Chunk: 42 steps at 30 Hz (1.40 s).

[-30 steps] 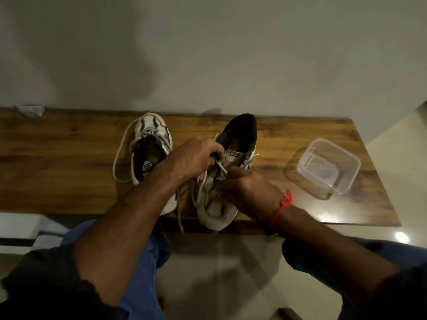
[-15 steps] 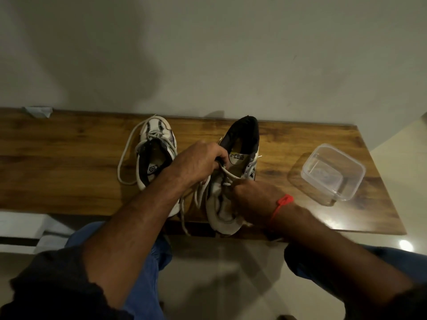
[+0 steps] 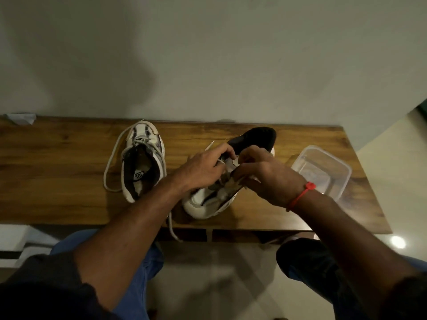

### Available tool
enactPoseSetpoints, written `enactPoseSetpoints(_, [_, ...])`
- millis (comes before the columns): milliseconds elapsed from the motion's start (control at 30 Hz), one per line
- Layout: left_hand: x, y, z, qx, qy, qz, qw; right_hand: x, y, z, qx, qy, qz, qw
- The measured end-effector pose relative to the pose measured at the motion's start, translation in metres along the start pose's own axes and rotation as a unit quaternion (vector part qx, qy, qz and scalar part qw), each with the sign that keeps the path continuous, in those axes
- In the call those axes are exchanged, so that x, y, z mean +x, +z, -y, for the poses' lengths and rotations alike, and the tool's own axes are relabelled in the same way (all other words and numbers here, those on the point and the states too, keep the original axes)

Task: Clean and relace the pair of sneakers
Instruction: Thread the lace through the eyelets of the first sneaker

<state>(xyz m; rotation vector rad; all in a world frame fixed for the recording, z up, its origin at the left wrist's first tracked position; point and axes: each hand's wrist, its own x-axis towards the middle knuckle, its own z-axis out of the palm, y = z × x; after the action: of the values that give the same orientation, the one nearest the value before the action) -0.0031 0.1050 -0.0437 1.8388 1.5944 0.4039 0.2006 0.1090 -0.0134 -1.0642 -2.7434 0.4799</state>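
Two white sneakers with dark linings stand on a wooden table [image 3: 57, 158]. The left sneaker [image 3: 142, 158] points away from me, its white lace [image 3: 110, 167] looping loosely to its left. The right sneaker [image 3: 209, 200] has its toe toward me and its dark tongue raised at the back. My left hand [image 3: 203, 168] pinches this shoe's lace near the upper eyelets; a lace tip sticks out beyond the fingers. My right hand [image 3: 265, 179], with a red wristband, grips the lace and the shoe's right side. The eyelets are hidden by my fingers.
A clear plastic container [image 3: 323, 172] sits on the table right of the hands. A pale scrap [image 3: 20, 118] lies at the far left back edge against the wall. A lace end [image 3: 173, 229] hangs over the table's front edge above my knees.
Both hands have moved up the right sneaker toward its tongue. The right hand now reaches higher, close to the left hand. The shoe's toe has swung a little to the left.
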Motion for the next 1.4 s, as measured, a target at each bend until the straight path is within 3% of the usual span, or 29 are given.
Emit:
enactPoseSetpoints(167, [0.002, 0.007, -0.009, 0.032, 0.0, -0.043, 0.999, 0.0, -0.002, -0.018, -0.124, 0.077, 0.086, 0.986])
enactPoseSetpoints(300, [-0.002, -0.025, -0.005, 0.098, 0.012, -0.149, 0.984, 0.009, 0.012, -0.024, -0.116, 0.112, 0.023, 0.987])
enactPoseSetpoints(400, [-0.012, -0.062, 0.011, 0.102, -0.03, -0.277, 0.955, 0.017, 0.024, -0.026, -0.057, 0.175, -0.046, 0.982])
enactPoseSetpoints(467, [-0.022, -0.081, 0.027, 0.121, -0.1, -0.322, 0.934, 0.025, 0.029, -0.031, -0.011, 0.215, -0.092, 0.972])
enactPoseSetpoints(567, [-0.035, -0.089, 0.045, 0.125, -0.245, -0.247, 0.929, 0.036, 0.03, -0.042, 0.022, 0.271, -0.153, 0.95])
enactPoseSetpoints(633, [-0.039, -0.087, 0.05, 0.144, -0.294, -0.191, 0.926, 0.043, 0.025, -0.048, 0.067, 0.303, -0.208, 0.928])
enactPoseSetpoints(700, [-0.039, -0.084, 0.05, 0.144, -0.314, -0.183, 0.92, 0.045, 0.019, -0.047, 0.117, 0.317, -0.253, 0.907])
enactPoseSetpoints(900, [-0.034, -0.075, 0.052, 0.049, -0.325, -0.213, 0.92, 0.038, 0.017, -0.043, 0.156, 0.272, -0.29, 0.904])
enactPoseSetpoints(1067, [-0.035, -0.064, 0.05, 0.064, -0.249, -0.247, 0.934, 0.037, 0.012, -0.04, 0.181, 0.272, -0.317, 0.89])
enactPoseSetpoints(1133, [-0.036, -0.065, 0.047, 0.004, -0.227, -0.252, 0.941, 0.037, 0.012, -0.038, 0.195, 0.25, -0.32, 0.893])
enactPoseSetpoints(1200, [-0.039, -0.067, 0.039, -0.135, -0.212, -0.252, 0.934, 0.036, 0.01, -0.03, 0.241, 0.223, -0.3, 0.896])
enactPoseSetpoints(1300, [-0.048, -0.06, 0.015, -0.359, -0.197, -0.249, 0.878, 0.031, 0.007, -0.014, 0.295, 0.17, -0.259, 0.904])
enactPoseSetpoints(1400, [-0.056, -0.039, -0.001, -0.469, -0.182, -0.216, 0.837, 0.028, 0.006, -0.002, 0.324, 0.108, -0.231, 0.911])
